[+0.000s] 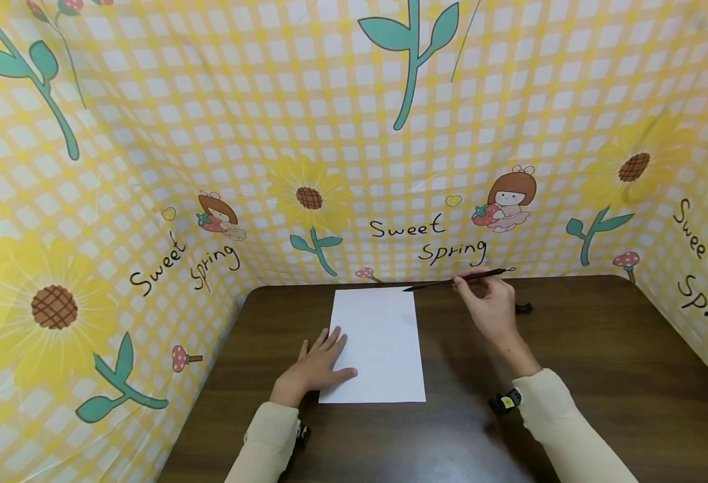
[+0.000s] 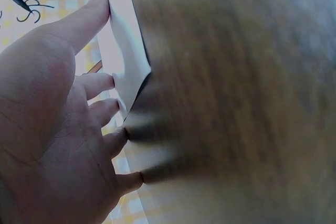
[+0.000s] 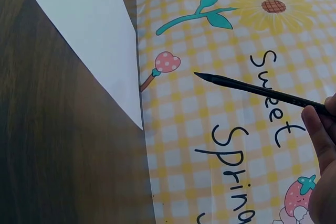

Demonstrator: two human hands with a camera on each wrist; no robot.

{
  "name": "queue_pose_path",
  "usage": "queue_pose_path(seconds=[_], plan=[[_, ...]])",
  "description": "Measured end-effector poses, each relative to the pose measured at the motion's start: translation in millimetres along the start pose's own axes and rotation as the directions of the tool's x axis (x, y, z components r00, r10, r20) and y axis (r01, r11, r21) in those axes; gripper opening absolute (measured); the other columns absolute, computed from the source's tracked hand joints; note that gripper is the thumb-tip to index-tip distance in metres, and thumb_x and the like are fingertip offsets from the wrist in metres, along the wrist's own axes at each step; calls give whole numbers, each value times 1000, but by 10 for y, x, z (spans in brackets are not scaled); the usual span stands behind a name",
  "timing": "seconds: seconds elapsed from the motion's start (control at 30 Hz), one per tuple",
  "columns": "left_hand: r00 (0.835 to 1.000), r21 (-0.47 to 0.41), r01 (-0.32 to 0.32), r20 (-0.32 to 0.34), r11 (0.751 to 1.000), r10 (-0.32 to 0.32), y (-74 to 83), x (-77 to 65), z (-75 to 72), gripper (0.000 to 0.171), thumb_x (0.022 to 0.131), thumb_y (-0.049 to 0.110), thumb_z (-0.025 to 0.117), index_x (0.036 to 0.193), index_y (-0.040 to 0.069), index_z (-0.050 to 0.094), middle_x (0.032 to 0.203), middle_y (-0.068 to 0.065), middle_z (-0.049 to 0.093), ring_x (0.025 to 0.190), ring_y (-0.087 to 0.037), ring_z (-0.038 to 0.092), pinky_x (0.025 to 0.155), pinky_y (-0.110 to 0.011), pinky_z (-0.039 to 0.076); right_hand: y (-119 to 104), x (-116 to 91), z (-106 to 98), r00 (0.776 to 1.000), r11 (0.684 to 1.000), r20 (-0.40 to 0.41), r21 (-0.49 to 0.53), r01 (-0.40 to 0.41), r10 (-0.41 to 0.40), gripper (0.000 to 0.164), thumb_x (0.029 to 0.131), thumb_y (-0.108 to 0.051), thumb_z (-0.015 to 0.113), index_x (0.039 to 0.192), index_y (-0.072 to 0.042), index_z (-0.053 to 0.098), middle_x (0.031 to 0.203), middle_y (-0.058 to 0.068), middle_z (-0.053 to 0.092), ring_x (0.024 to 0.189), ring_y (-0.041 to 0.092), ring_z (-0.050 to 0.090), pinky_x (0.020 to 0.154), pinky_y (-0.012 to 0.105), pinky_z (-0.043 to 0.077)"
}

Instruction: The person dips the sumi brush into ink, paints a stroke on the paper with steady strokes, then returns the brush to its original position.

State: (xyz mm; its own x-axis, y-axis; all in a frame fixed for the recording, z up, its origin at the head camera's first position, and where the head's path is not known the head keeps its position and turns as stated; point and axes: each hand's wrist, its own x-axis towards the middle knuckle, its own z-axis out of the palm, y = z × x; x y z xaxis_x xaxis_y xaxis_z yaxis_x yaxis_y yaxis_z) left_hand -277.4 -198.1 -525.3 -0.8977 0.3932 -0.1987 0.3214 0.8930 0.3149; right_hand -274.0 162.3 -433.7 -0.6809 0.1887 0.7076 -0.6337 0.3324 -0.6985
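A white sheet of paper (image 1: pixel 384 342) lies on the dark wooden table. My left hand (image 1: pixel 316 367) rests on its left edge with the fingers spread, some on the paper and some past its edge; in the left wrist view the thumb (image 2: pixel 93 19) also reaches onto the sheet. My right hand (image 1: pixel 491 307) pinches a slim dark calligraphy brush (image 1: pixel 432 285) with a small loop at its end. The brush slants, its pointed black tip near the sheet's top right corner. In the right wrist view the brush tip (image 3: pixel 202 76) appears apart from the paper.
A small black object (image 1: pixel 524 308) lies on the table behind my right hand, partly hidden. Yellow checked cloth (image 1: pixel 341 134) with flowers and lettering hangs around the table's back and sides. Dark wristbands (image 1: pixel 504 402) sit below both hands.
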Motion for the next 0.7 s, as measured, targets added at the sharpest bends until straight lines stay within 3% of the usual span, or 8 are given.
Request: queue_pose_path(seconds=[0.27,0.6,0.7], plan=[[1000,-4,-5,-2,1000,5,-17,18,2,89,103,59,61,170,10,29,180,-13,16,167,-42,11,127,-76,8,250,-42,64,1000,1000,22,-4,5,-5,6,95,6,76,100,5,74,92,19,78,82,-9,70,72,8,55],[1000,2,4,3,1000,-4,1,11,-15,89,103,60,61,170,11,29,180,-12,16,167,-42,11,127,-76,8,222,-61,169,998,1000,56,29,-3,1,4,97,1,75,101,3,75,93,17,79,82,-4,72,73,11,58],[1000,7,8,5,1000,-8,7,8,-11,89,103,61,60,170,11,29,180,-12,16,167,-41,11,127,-76,9,170,-78,215,999,1000,50,20,-16,15,5,95,4,76,101,4,75,93,18,78,80,7,75,71,10,57]])
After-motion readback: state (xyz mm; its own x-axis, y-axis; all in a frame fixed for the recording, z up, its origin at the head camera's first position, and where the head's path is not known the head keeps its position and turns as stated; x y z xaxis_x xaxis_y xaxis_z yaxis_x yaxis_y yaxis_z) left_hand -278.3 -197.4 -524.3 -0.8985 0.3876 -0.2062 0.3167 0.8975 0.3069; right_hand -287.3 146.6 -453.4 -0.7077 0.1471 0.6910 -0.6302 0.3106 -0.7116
